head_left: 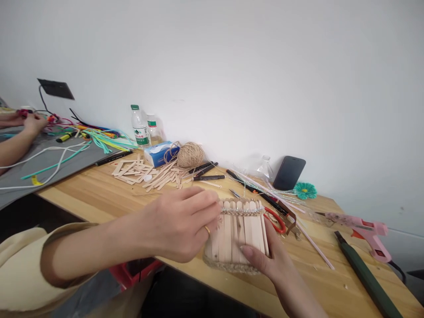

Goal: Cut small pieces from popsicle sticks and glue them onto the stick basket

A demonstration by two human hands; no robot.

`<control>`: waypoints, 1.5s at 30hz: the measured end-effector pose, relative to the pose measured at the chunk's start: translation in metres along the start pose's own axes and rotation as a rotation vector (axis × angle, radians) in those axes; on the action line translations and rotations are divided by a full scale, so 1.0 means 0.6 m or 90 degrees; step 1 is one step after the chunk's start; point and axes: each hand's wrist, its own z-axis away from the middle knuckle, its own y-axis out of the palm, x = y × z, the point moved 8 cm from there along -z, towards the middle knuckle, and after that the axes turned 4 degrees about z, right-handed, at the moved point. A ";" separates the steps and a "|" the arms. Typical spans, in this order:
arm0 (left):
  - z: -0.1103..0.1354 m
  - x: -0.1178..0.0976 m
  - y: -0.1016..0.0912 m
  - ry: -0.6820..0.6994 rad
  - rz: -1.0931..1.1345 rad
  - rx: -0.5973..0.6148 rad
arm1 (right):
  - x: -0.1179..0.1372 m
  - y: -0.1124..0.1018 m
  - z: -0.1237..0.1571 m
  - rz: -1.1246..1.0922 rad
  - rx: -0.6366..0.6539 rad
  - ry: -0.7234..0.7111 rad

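A small box made of wooden craft sticks (233, 238) is held up over the table's front edge. Braided trim with a shiny strand runs near its top, and twine lines its bottom edge. My right hand (271, 258) grips it from the right, thumb across the front and the other fingers hidden behind. My left hand (185, 223), with a ring on one finger, is closed at the box's upper left corner. Its fingertips are pressed together, and whatever they pinch is hidden from me. Just behind the box lie red-handled scissors (275, 221).
Loose craft sticks (165, 174), a twine ball (190, 155), a tissue pack (161, 153) and bottles (140, 128) stand left. A pink glue gun (367, 229), a green tool (367, 274) and a phone (289, 172) are right. Another person's hands (33, 123) work at far left.
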 end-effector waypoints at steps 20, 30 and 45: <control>0.065 0.135 0.047 -0.565 0.532 -0.085 | -0.005 0.007 0.010 -0.105 0.025 0.039; 0.074 0.075 0.111 -0.536 0.824 0.114 | -0.005 -0.047 -0.003 -0.097 -0.153 -0.080; 0.087 0.055 0.113 -0.543 0.808 0.117 | 0.038 -0.022 0.013 0.027 -0.050 -0.107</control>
